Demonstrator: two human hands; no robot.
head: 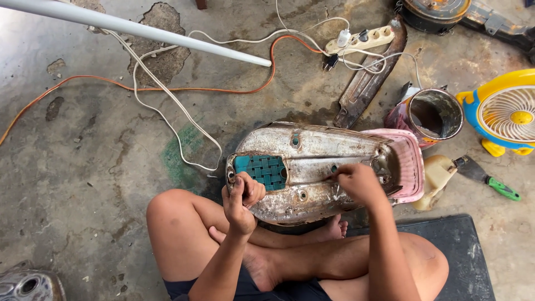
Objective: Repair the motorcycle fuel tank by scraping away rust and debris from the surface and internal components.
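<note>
Left hand point(241, 199) clenched on the near-left edge of the rusty fuel tank point(312, 167), right hand point(358, 182) fingers curled, pressing its top. Bare concrete floor point(83, 184) w/ room on the left; tin can point(432, 116) & fan point(510, 111) crowd the right.

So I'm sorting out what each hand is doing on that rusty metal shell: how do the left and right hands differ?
The left hand is closed in a fist at the rusty metal shell's near-left edge, beside the teal woven patch; the right hand lies flatter, fingers pressed onto the shell's middle. The left is raised on its wrist; the right reaches further forward. Both are bare and touch the shell.
</note>
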